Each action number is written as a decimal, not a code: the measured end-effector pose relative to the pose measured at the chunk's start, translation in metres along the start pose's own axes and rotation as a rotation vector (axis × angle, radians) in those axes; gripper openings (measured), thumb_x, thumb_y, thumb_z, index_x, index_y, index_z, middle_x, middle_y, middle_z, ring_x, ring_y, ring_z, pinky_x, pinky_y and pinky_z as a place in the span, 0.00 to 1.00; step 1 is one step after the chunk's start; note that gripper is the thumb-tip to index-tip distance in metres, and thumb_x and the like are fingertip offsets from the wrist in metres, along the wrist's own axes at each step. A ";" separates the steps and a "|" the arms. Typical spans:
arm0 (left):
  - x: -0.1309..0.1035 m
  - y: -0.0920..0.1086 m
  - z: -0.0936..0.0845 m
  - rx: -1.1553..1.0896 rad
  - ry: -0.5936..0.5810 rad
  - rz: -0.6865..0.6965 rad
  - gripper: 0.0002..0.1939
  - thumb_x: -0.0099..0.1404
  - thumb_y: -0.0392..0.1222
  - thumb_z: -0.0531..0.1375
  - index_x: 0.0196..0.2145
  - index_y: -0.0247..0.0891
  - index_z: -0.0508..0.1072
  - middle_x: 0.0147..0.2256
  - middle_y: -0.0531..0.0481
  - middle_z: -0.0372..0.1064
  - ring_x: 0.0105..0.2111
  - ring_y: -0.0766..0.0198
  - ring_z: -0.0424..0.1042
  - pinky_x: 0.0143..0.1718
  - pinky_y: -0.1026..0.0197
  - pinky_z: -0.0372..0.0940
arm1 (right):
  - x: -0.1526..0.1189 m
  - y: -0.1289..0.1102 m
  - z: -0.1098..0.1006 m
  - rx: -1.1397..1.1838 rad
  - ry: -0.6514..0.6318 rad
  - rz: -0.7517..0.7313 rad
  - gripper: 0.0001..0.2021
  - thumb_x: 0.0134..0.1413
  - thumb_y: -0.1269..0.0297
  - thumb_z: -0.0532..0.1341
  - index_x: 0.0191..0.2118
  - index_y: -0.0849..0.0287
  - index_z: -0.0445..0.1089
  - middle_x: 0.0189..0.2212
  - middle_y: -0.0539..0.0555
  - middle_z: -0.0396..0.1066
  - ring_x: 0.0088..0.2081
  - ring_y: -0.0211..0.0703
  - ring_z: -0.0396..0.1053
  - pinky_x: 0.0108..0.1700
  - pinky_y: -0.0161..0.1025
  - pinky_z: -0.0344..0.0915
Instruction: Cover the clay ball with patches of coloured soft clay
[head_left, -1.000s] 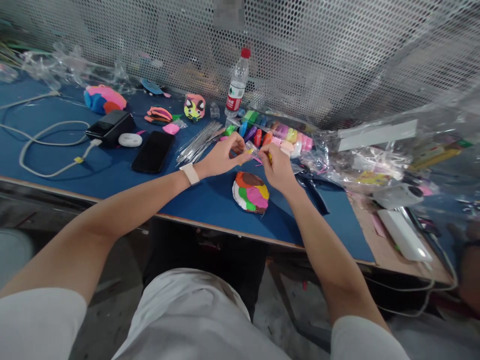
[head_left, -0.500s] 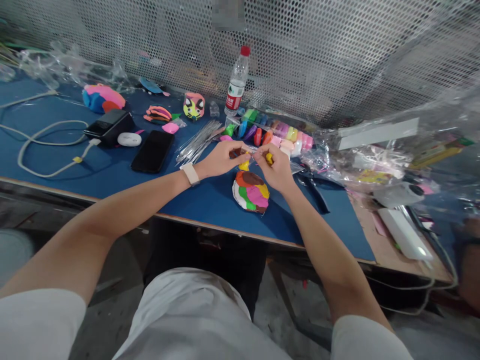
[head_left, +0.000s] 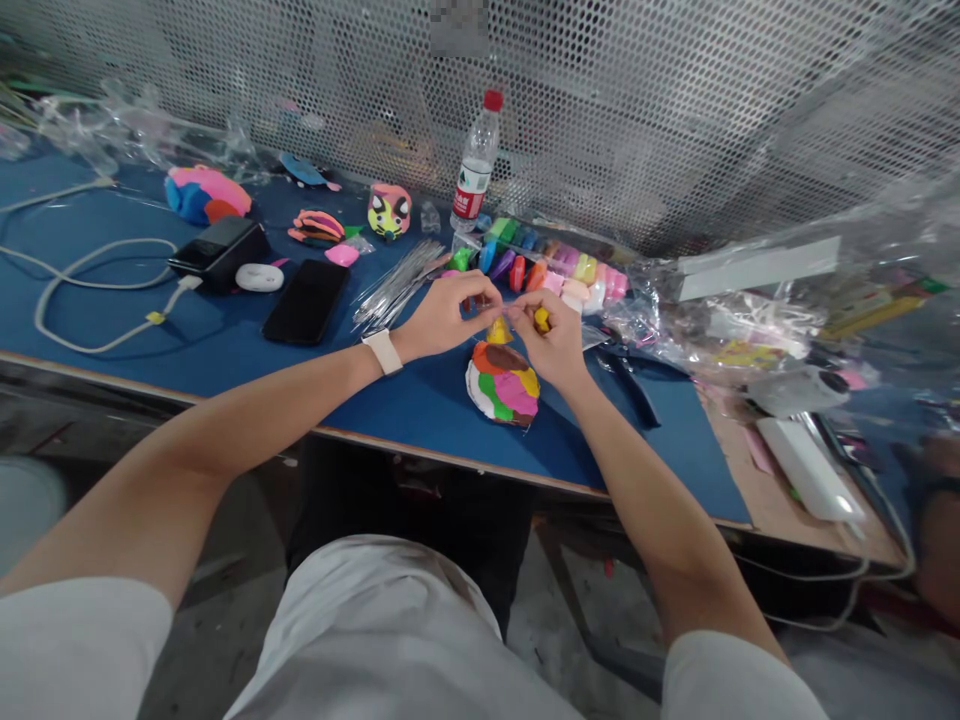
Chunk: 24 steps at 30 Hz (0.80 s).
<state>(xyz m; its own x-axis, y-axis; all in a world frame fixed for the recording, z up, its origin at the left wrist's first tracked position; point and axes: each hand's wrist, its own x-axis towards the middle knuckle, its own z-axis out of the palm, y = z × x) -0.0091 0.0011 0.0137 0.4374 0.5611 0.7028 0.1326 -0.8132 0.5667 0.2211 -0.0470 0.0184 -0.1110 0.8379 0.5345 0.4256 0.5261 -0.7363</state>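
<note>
My left hand (head_left: 452,312) has its thumb and index finger pinched, and whatever lies between the tips is too small to name. Facing it, my right hand (head_left: 550,333) pinches at the same spot, with a yellow lump (head_left: 541,319) tucked in its curled fingers. Below the fingertips a yellow piece (head_left: 499,331) shows just behind a rounded, multicoloured clay piece (head_left: 504,385) on the blue table (head_left: 420,410). That piece has orange, brown, green, pink, yellow and white patches.
A red-capped bottle (head_left: 475,165) stands behind my hands, near colourful clay pieces (head_left: 555,265). Metal wires (head_left: 399,285), a black phone (head_left: 305,302) and a white case (head_left: 259,277) lie left; dark-handled pliers (head_left: 634,388) lie right. A person's arm (head_left: 941,530) shows at the right edge.
My fingertips have shifted slightly while staying pinched together. The yellow piece beneath them shows a little farther right and lower. The multicoloured piece looks nearly unmoved.
</note>
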 end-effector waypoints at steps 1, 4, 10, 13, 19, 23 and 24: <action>0.000 0.000 0.000 -0.004 0.001 0.002 0.07 0.79 0.45 0.66 0.42 0.41 0.80 0.40 0.45 0.81 0.41 0.56 0.78 0.43 0.54 0.72 | 0.000 -0.001 0.000 -0.001 -0.003 -0.004 0.19 0.75 0.38 0.70 0.41 0.47 0.81 0.29 0.50 0.69 0.30 0.45 0.61 0.34 0.44 0.62; 0.000 0.002 -0.001 -0.031 -0.010 -0.004 0.08 0.78 0.45 0.66 0.41 0.41 0.80 0.40 0.45 0.80 0.41 0.57 0.77 0.43 0.54 0.71 | -0.001 -0.003 0.000 0.006 -0.013 -0.010 0.18 0.74 0.38 0.70 0.40 0.47 0.80 0.28 0.50 0.67 0.29 0.45 0.60 0.34 0.44 0.61; -0.001 0.002 -0.001 -0.127 -0.037 -0.035 0.09 0.78 0.47 0.66 0.40 0.40 0.79 0.40 0.45 0.80 0.38 0.60 0.76 0.41 0.56 0.71 | -0.002 -0.005 0.001 0.082 -0.056 0.040 0.20 0.71 0.37 0.72 0.39 0.48 0.80 0.27 0.49 0.64 0.28 0.44 0.59 0.31 0.43 0.59; -0.001 0.001 -0.001 -0.133 -0.049 -0.024 0.09 0.78 0.46 0.65 0.40 0.40 0.79 0.39 0.46 0.80 0.36 0.61 0.75 0.40 0.56 0.70 | 0.000 -0.001 0.001 0.096 -0.067 0.011 0.22 0.71 0.36 0.73 0.38 0.49 0.81 0.27 0.49 0.64 0.29 0.42 0.60 0.32 0.43 0.57; 0.002 -0.003 -0.001 -0.143 -0.040 0.029 0.14 0.80 0.50 0.66 0.38 0.39 0.80 0.37 0.46 0.78 0.35 0.62 0.73 0.38 0.58 0.68 | 0.006 0.009 0.000 0.096 -0.039 -0.053 0.25 0.65 0.33 0.77 0.36 0.51 0.85 0.26 0.48 0.66 0.29 0.41 0.61 0.33 0.43 0.57; 0.004 -0.012 -0.004 -0.171 -0.043 -0.060 0.18 0.80 0.58 0.68 0.40 0.40 0.81 0.39 0.45 0.79 0.36 0.61 0.75 0.39 0.58 0.71 | 0.008 0.011 -0.002 0.167 -0.029 0.023 0.22 0.65 0.35 0.78 0.36 0.50 0.84 0.23 0.47 0.64 0.25 0.39 0.58 0.30 0.43 0.54; 0.004 -0.015 -0.006 -0.168 -0.036 -0.086 0.20 0.79 0.61 0.68 0.40 0.40 0.81 0.39 0.45 0.80 0.36 0.61 0.76 0.40 0.58 0.71 | 0.009 0.012 -0.003 0.183 -0.020 0.047 0.22 0.64 0.35 0.79 0.36 0.49 0.84 0.21 0.46 0.63 0.24 0.39 0.57 0.29 0.42 0.53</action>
<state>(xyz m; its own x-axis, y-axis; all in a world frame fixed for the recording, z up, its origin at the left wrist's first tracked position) -0.0143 0.0161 0.0107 0.4628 0.6194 0.6342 0.0218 -0.7231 0.6904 0.2279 -0.0339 0.0154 -0.1138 0.8641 0.4903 0.2603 0.5021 -0.8247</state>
